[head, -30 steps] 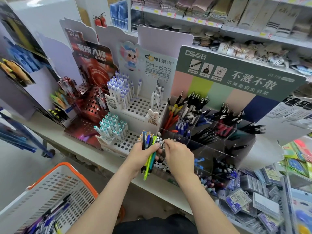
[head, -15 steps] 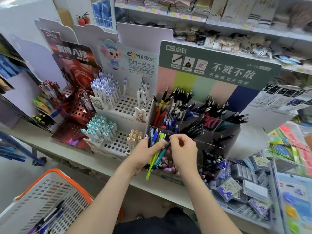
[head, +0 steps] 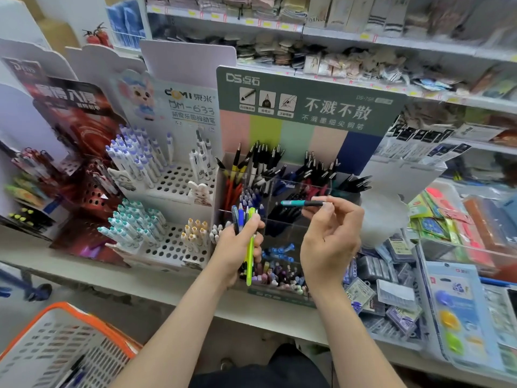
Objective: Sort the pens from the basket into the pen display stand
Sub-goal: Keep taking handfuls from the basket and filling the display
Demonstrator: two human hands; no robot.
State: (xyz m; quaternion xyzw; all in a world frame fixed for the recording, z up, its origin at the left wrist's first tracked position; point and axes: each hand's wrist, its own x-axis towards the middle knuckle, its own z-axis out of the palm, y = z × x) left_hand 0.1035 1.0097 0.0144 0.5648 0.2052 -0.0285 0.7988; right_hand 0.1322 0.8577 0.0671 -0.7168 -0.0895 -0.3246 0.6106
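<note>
A stationery aisle: shelves of folded goods behind, and a white worktop [head: 167,284] crowded with pen racks. My left hand [head: 237,247] grips a bundle of pens [head: 246,217] upright just in front of the pen display stand [head: 217,191], a lime one hanging lowest. My right hand [head: 330,239] pinches a teal pen [head: 302,203] by its dark end, held level above the clear compartments. To do this well I'd match its kind first (the dark rows at the back look closest, though I can't be sure), then tilt it and lower it in without knocking its neighbours. The green header [head: 307,99] reads "DS" and "不溅不散"; the white card [head: 190,107] beside it reads "DOMI" and "DM-633". The basket [head: 92,322] sits low on my left with more pens in it.
</note>
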